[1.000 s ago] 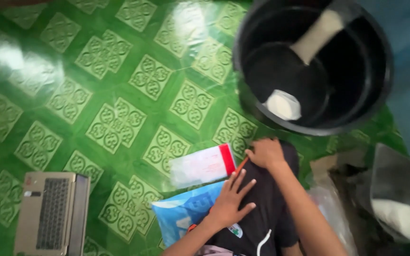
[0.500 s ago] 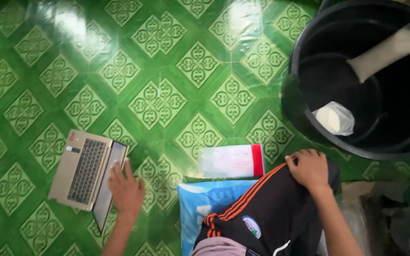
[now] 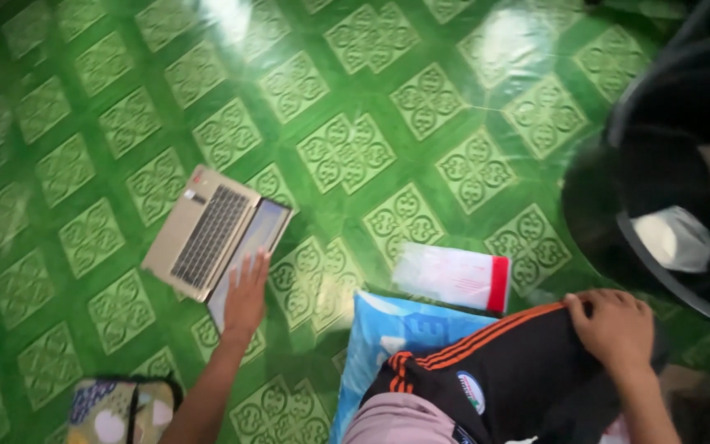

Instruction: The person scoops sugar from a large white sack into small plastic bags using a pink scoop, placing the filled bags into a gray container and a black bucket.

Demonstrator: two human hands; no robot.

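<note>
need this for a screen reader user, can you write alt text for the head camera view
Seen from above, a person's left hand rests on the screen edge of an open laptop lying on a green patterned floor, while the right hand grips black shorts with orange stripes. A blue bag, a white and red packet and a large black bucket lie nearby.

Laptop (image 3: pixel 215 238) left of packet (image 3: pixel 454 275) (floor)

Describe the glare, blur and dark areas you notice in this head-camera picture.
Head view: bright glare washes the glossy green floor at top; mild motion blur softens the laptop and left hand; the black tub at right is dark and smeared; the right hand reads fairly sharp.
</note>
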